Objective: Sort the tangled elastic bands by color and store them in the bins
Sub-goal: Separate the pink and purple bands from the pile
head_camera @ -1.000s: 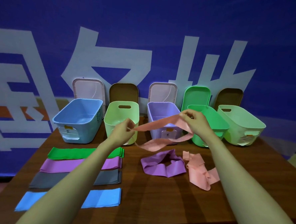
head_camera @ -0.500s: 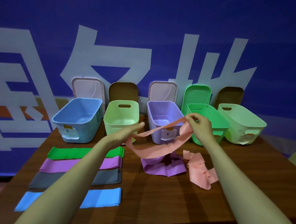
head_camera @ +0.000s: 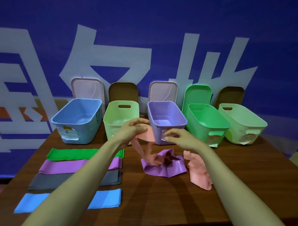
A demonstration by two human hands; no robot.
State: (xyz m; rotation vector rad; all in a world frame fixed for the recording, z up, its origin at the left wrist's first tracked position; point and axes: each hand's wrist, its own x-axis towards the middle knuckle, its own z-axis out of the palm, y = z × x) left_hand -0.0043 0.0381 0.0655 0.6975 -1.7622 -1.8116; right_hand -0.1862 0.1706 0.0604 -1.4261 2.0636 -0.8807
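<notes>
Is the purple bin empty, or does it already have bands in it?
Empty: the purple bin shows only its bare floor and walls, with no bands inside.

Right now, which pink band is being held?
The pink band before the purple bin, pinched by the left hand and hanging down. The other pink band lies crumpled on the table, right of the purple band.

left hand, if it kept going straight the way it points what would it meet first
Likely the purple bin, its near wall, just past the pink band the left hand grips; depth unclear.
</notes>
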